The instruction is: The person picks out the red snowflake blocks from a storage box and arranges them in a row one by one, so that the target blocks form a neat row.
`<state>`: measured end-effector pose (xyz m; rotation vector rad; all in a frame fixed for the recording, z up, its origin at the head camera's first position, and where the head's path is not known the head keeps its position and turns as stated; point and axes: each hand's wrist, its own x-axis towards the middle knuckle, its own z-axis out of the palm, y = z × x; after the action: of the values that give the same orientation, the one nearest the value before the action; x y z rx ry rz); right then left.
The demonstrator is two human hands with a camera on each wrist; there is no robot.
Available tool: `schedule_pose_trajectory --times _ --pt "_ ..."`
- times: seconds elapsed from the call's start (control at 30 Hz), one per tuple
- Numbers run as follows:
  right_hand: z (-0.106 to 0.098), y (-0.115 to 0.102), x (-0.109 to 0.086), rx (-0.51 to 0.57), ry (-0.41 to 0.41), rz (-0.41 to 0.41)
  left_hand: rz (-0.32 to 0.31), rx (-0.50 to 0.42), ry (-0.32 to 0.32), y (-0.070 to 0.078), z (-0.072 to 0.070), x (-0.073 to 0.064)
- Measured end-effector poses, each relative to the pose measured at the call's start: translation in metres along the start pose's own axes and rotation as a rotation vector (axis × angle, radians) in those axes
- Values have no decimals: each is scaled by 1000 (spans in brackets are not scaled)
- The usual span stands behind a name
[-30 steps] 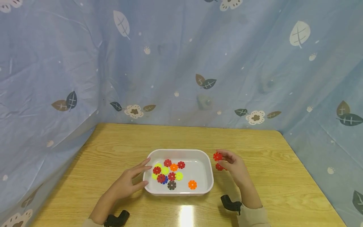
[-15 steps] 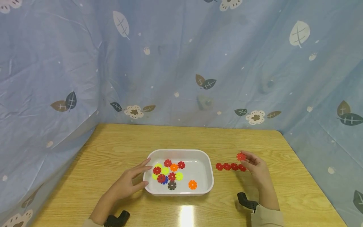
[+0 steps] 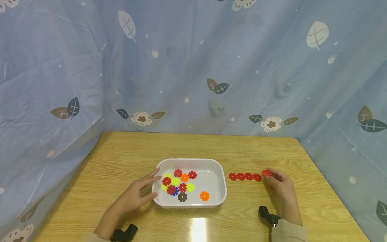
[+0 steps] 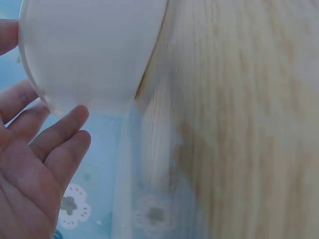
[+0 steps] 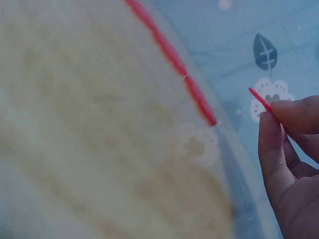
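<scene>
In the head view, my right hand (image 3: 282, 184) pinches a red notched plastic disc (image 3: 266, 173) between thumb and fingertips. The right wrist view shows this disc edge-on, held above the table. Just left of it, a row of red discs (image 3: 245, 176) lies flat on the wood, edges close together. My left hand (image 3: 137, 193) rests against the left end of a white tray (image 3: 224, 188), its fingers spread and touching the rim. Inside the tray lie several loose discs, among them an orange disc (image 3: 204, 196), a dark grey disc (image 3: 182, 197) and a mostly covered blue disc (image 3: 175, 192).
The wooden table (image 3: 136, 148) ends at a blue patterned curtain (image 3: 187, 67), which also hangs along both sides. Each wrist carries a black camera mount, such as the left mount (image 3: 124, 233). A bright reflection lies on the wood in front of the tray.
My right hand has moved right along the row with the red disc, then lowered it beyond the row's right end. The left hand has stayed at the tray.
</scene>
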<state>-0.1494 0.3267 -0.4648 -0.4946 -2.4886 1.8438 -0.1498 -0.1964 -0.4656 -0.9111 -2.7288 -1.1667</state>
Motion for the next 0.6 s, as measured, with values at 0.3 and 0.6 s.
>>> schedule_pose_trajectory --times 0.3,0.6 --pt "6 10 4 -25 77 77 -5 2 -6 -1 0 0" --pt "10 11 4 -396 123 -59 -2 -11 -11 -2 1 0"
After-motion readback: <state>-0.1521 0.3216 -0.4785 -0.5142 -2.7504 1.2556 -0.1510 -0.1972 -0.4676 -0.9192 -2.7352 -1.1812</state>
